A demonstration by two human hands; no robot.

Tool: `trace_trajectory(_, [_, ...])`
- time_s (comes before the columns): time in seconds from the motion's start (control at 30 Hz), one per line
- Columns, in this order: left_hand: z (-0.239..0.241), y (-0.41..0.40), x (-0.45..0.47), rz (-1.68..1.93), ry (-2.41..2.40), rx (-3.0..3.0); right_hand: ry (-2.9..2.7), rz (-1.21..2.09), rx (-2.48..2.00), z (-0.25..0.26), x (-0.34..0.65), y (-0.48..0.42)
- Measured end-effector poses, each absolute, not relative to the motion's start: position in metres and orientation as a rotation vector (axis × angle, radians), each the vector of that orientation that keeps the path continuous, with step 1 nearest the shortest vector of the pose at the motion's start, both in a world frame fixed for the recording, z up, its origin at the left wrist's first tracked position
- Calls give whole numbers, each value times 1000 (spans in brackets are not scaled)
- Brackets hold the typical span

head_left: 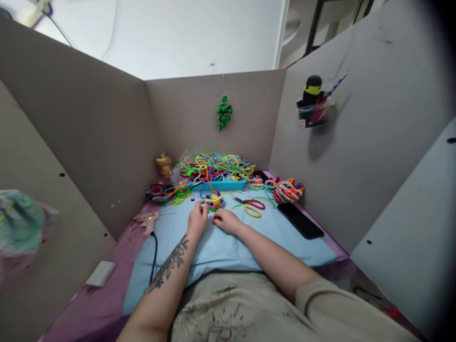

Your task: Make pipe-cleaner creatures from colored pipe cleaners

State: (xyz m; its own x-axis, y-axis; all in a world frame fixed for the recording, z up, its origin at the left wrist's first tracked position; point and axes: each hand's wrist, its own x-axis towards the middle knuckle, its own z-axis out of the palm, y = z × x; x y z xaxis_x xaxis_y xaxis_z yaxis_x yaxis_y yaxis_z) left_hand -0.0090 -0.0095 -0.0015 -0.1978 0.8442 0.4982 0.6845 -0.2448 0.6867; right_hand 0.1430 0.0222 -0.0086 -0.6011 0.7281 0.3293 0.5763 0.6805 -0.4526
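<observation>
You reach a pipe-cleaner figure (pixel 214 202)
Your left hand (pixel 197 217) touches it, right hand (pixel 225 220) curls beside; either's grip, you cannot tell.

The pillow (pixel 221 247) is plain pale blue, and the desk (pixel 103 304) under it shows purple. The small craft piece (pixel 215 201) mixes yellow, green, blue and purple. The pile of pipe cleaners (pixel 213 167) runs through neon green, yellow, pink, orange and blue, above a bright blue tray (pixel 228 185). The scissors (pixel 253 207) have one red handle and one yellow. The phone (pixel 300 221) is black. The striped craft (pixel 288 191) is orange, white and red. The hanging ornament (pixel 224 113) is green with red specks. The walls (pixel 89 133) are plain grey-brown. The left forearm (pixel 171 261) bears a black floral tattoo, and the shirt (pixel 231 308) is beige with dark scribbles.
</observation>
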Motion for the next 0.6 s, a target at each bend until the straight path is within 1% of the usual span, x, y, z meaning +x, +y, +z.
trace_trajectory(0.27, [0, -11, -7, 1381, 1844, 1891, -2550, 233, -1008, -4, 141, 18])
trace_trajectory(0.6, [-1, -10, -4, 1232, 1878, 1958, -2622, 168, -1059, -3, 140, 16])
